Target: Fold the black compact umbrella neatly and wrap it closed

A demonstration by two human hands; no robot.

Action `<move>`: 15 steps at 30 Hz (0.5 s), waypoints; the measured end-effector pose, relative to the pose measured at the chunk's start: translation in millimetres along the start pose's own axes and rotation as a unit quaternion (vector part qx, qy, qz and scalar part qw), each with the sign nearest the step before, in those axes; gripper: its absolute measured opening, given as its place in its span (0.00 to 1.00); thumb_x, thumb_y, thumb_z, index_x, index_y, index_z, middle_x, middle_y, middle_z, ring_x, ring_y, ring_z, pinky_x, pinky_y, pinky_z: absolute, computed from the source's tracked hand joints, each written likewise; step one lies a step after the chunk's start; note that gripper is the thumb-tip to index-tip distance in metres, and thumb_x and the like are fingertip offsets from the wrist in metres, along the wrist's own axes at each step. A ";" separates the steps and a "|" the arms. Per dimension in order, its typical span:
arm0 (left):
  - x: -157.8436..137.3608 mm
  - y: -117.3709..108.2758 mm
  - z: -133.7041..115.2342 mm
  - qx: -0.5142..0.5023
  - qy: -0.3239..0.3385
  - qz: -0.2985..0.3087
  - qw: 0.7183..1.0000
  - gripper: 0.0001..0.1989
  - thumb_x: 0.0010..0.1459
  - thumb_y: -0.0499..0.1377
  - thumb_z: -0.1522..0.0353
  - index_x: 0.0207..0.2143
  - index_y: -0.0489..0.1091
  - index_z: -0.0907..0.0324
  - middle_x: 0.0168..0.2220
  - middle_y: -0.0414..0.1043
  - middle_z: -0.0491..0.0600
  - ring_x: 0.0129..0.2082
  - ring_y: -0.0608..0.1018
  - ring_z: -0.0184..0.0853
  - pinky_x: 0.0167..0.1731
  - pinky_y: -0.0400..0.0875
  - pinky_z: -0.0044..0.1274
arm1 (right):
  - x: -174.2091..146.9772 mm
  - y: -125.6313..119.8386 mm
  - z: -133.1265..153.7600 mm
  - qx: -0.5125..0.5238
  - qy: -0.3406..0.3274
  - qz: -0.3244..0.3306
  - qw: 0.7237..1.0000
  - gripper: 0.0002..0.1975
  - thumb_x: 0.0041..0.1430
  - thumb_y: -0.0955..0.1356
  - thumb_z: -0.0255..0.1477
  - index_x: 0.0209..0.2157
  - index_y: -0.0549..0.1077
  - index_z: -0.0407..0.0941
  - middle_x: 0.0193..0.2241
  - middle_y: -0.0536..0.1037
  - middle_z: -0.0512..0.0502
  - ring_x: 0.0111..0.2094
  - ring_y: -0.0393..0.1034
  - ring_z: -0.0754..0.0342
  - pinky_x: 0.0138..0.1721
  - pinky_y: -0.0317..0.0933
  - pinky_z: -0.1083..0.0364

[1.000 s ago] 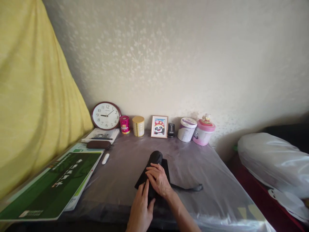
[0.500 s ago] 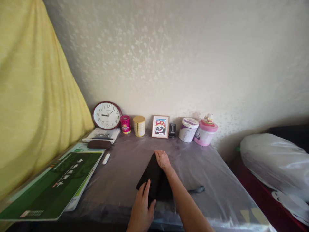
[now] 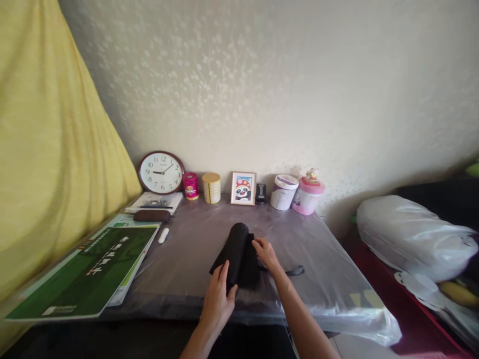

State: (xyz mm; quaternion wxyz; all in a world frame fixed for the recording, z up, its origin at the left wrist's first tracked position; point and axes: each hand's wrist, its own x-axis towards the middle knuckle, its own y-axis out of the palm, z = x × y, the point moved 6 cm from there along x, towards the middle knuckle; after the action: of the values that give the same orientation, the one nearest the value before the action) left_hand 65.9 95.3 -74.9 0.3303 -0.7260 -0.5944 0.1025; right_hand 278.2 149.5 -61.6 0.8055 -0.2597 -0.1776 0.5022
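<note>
A black sheet of what looks like cloth (image 3: 235, 252) lies on the table in front of me, its middle curled into a thick roll that points away. My left hand (image 3: 220, 294) grips the near end of the roll, thumb on one side and fingers on the other. At the flat right-hand edge, my right hand (image 3: 266, 252) pinches the sheet between thumb and fingers. A dark strap-like piece (image 3: 295, 270) sticks out to the right, beyond my right forearm; whether it joins the sheet is hidden.
Plastic film covers the table (image 3: 179, 279). Green books (image 3: 86, 271), a brown case (image 3: 151, 215) and a white stick-shaped item (image 3: 163, 235) lie left. Along the wall stand a clock (image 3: 162, 172), tins (image 3: 211, 188), a picture frame (image 3: 243, 188) and tubs (image 3: 284, 192). A plastic bag (image 3: 411, 234) sits right.
My right hand has moved from the sheet's far top down to its right edge. The sheet's middle now bulges into a rounded roll. My left hand stays at the near end.
</note>
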 end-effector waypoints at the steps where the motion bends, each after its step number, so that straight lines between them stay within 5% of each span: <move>1: 0.0 -0.5 -0.4 -0.002 0.001 -0.005 1.000 0.29 0.54 0.50 0.69 0.59 0.50 0.56 0.54 0.58 0.54 0.53 0.66 0.41 0.52 0.63 0.35 | -2.0 1.8 1.5 0.006 0.005 0.005 1.000 0.15 0.54 0.63 0.34 0.39 0.74 0.41 0.28 0.77 0.47 0.29 0.71 0.54 0.29 0.64 0.58; 8: 1.9 -1.9 -0.1 -0.009 0.009 -0.012 1.000 0.29 0.53 0.50 0.69 0.58 0.51 0.56 0.53 0.59 0.53 0.52 0.67 0.39 0.52 0.64 0.34 | -10.8 12.1 12.1 0.057 0.043 0.045 0.996 0.20 0.50 0.66 0.30 0.46 0.68 0.41 0.26 0.73 0.50 0.21 0.66 0.59 0.16 0.61 0.62; 15: 4.4 -0.3 2.5 -0.016 0.010 -0.009 1.000 0.29 0.52 0.51 0.69 0.58 0.51 0.57 0.52 0.60 0.53 0.53 0.67 0.40 0.52 0.64 0.36 | -11.3 26.8 25.8 0.128 0.055 0.073 0.988 0.21 0.50 0.65 0.24 0.48 0.65 0.42 0.26 0.72 0.53 0.18 0.67 0.61 0.16 0.66 0.61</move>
State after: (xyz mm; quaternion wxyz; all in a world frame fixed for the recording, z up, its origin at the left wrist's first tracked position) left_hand 65.5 100.3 -75.6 0.3254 -0.7267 -0.5993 0.0827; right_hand 240.0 155.2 -57.2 0.8014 -0.1942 -0.0483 0.5636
